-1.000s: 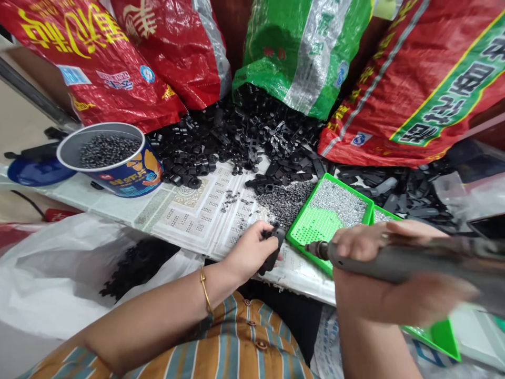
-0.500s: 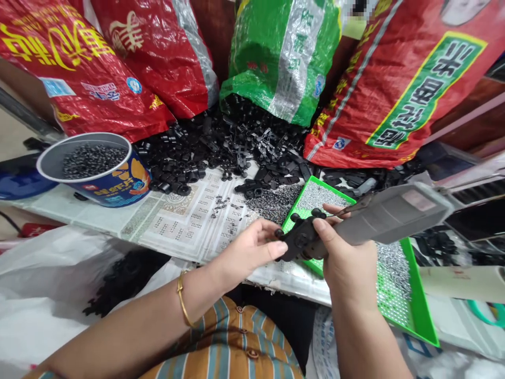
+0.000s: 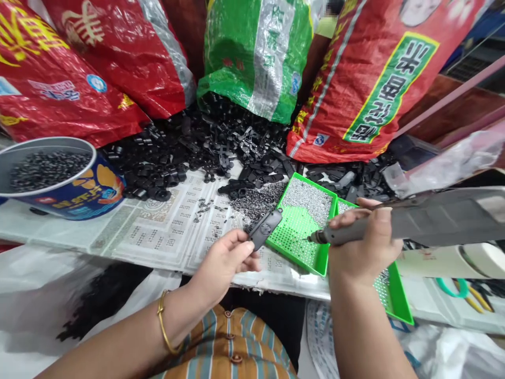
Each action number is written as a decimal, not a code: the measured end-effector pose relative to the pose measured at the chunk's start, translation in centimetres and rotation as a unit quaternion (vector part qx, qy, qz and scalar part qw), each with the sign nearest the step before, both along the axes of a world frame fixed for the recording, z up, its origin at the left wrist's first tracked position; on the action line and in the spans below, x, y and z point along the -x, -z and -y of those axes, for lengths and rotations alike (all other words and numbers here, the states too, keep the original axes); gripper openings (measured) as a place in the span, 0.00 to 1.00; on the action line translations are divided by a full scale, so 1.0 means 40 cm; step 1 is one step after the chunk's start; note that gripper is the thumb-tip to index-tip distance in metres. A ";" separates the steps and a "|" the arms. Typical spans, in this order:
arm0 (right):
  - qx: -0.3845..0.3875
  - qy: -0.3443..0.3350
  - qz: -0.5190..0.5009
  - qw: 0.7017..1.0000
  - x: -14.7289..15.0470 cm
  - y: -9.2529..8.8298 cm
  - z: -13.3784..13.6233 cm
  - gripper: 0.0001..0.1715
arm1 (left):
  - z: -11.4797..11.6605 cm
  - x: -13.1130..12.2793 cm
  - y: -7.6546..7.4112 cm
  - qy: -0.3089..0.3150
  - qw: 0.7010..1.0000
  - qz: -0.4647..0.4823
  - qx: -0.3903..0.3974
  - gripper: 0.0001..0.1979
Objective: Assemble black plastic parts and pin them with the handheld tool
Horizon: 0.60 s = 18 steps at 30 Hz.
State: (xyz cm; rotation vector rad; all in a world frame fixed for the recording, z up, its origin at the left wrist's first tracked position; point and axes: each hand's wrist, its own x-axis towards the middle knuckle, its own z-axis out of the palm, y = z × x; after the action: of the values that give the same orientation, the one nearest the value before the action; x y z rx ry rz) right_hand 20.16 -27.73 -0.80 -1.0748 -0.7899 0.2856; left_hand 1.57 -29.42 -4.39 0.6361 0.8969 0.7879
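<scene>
My left hand (image 3: 231, 255) pinches one end of a flat, elongated black plastic part (image 3: 266, 229) with a round mark on its face. It is held above the near side of a green perforated tray (image 3: 294, 229) with small metal screws in its far end. My right hand (image 3: 365, 242) is wrapped round a grey electric screwdriver (image 3: 437, 218). The screwdriver's bit points left over the tray, apart from the black part. Beneath my right forearm shows a second green tray (image 3: 400, 302), also with small metal bits.
Heaps of black plastic parts (image 3: 232, 142) lie along the back, before a green sack (image 3: 240, 47) and red sacks (image 3: 379, 79). On the left stands a blue tub (image 3: 98, 187) of small dark pieces. A white cylinder (image 3: 485, 259) lies at the right.
My right hand and the screwdriver have moved right, away from the black part. That part now sits in my left hand alone, tilted differently. The camera view has shifted slightly right.
</scene>
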 end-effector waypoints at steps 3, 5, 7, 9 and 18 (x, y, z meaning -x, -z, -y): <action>-0.020 -0.011 0.010 1.000 -0.028 0.030 -0.026 0.16 | 0.004 -0.004 0.008 -0.037 0.999 -0.007 0.011 0.09; -0.013 -0.019 0.012 1.000 -0.038 0.056 -0.042 0.16 | 0.006 -0.008 0.013 -0.044 0.999 -0.011 0.008 0.08; -0.011 -0.019 0.012 1.000 -0.042 0.078 -0.055 0.16 | 0.008 -0.010 0.017 -0.041 0.999 -0.020 0.001 0.07; -0.013 -0.019 0.009 1.000 -0.044 0.092 -0.066 0.17 | 0.009 -0.011 0.021 -0.037 0.999 -0.029 -0.002 0.07; -0.001 -0.022 -0.003 1.000 -0.050 0.111 -0.083 0.18 | 0.011 -0.010 0.026 -0.026 0.998 -0.050 0.003 0.07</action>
State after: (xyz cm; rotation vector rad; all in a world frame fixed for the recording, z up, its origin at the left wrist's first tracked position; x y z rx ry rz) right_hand 22.14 -24.42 -5.26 -1.0553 -0.8083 0.3244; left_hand 1.99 -29.87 -5.41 0.6537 1.0098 0.8059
